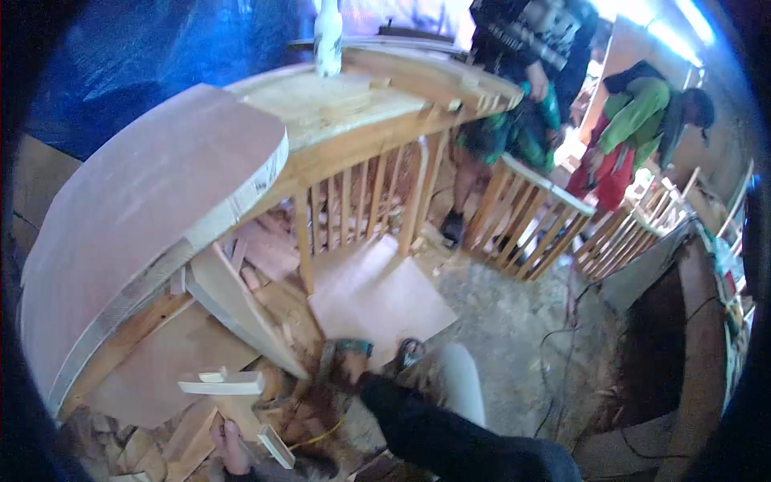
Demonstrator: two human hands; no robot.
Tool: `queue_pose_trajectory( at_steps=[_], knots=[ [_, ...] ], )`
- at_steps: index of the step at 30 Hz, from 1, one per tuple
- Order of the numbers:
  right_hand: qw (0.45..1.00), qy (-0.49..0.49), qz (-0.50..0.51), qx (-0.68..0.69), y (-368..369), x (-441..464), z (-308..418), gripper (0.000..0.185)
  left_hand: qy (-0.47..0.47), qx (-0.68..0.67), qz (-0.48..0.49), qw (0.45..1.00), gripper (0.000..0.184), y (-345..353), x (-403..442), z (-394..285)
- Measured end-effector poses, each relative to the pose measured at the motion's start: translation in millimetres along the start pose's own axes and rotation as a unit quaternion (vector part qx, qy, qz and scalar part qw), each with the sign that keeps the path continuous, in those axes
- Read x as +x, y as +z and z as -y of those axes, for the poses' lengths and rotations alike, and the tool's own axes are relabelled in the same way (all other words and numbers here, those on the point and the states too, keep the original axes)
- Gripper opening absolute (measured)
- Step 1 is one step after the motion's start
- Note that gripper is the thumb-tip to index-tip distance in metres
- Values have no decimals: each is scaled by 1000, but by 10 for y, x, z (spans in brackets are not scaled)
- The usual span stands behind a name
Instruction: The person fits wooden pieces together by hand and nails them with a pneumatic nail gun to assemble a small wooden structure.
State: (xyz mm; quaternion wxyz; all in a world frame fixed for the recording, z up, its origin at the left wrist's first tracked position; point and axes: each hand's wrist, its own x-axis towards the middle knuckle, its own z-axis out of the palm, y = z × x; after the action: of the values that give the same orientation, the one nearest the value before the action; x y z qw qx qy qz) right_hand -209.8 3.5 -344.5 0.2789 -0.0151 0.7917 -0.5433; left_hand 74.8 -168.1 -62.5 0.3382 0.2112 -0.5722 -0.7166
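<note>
Head view: L. hand (230,448), qty. 1, grip narrow, holding T-shaped wood pc. (238,408), lower L., above wood scraps (132,458). R. hand (351,369), qty. 1, grip closed round teal tool (355,347), beside near edge of pale floor board (377,297); tool details blurred.

Markings: dark print on edge of curved panel (152,209), illegible; white lettering on co-worker's dark top (514,36), illegible; bottle (328,44), qty. 1, label unreadable.

Counter (353,147), wood, qty. 1: bottle upright on top, curved panel at L. end. Slatted frames (530,217), R. of counter: 2 vis. Co-workers: 2, incl. one in green top (642,104), bent fwd. Light tubes (675,40), upper R.: 2. Floor cords (546,369): qty. unclear.
</note>
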Motion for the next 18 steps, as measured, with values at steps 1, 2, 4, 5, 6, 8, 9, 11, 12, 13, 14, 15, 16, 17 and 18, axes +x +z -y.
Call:
queue_pose_trajectory(
  at_steps=[1, 2, 4, 5, 6, 8, 9, 11, 12, 13, 14, 15, 16, 17, 18],
  knots=[
    [997, -60, -9, -53, -3, -24, 220, 35, -2, 17, 52, 999, 39, 110, 31, -107],
    [977, -4, -59, 206, 80, -290, 678, 36, -3, 34, 103, 994, 37, 220, 61, -219],
    [950, -92, 82, 287, -25, -625, 1377, 38, 18, 186, 86, 979, 19, 472, 23, -366],
    [951, -96, 78, 284, -107, -844, 1733, 38, 62, 193, 115, 973, 15, 432, 78, -236],
    [952, -165, 149, 209, -248, -1086, 2040, 39, 61, 186, 123, 973, 15, 459, 21, -272],
    [943, -237, 199, 120, -503, -1633, 2304, 40, 31, 172, 110, 978, 15, 658, -28, -355],
    [928, -243, 269, 86, -601, -1878, 2396, 42, 106, 197, 142, 964, 15, 697, -35, -404],
    [890, -298, 346, 2, -733, -2391, 2555, 43, 78, 156, 135, 975, 15, 760, -64, -292],
    [867, -348, 353, -47, -792, -2565, 2597, 43, 43, 124, 121, 984, 17, 785, -95, -232],
    [860, -332, 388, -2, -738, -2549, 2442, 42, 42, 121, 124, 984, 17, 789, -138, -207],
    [860, -333, 387, -4, -697, -2500, 2289, 42, 78, 184, 139, 970, 19, 799, -155, -195],
    [868, -304, 390, 40, -660, -2437, 2151, 41, 116, 248, 152, 950, 21, 803, -160, -182],
    [874, -273, 393, 88, -619, -2398, 2049, 40, 116, 252, 151, 949, 21, 765, -141, -89],
    [887, -285, 359, 58, -618, -2414, 2005, 38, 108, 228, 164, 954, 23, 728, -94, 57],
    [885, -281, 365, 68, -626, -2397, 1962, 38, 95, 207, 176, 958, 26, 661, -81, 203]
  ],
)
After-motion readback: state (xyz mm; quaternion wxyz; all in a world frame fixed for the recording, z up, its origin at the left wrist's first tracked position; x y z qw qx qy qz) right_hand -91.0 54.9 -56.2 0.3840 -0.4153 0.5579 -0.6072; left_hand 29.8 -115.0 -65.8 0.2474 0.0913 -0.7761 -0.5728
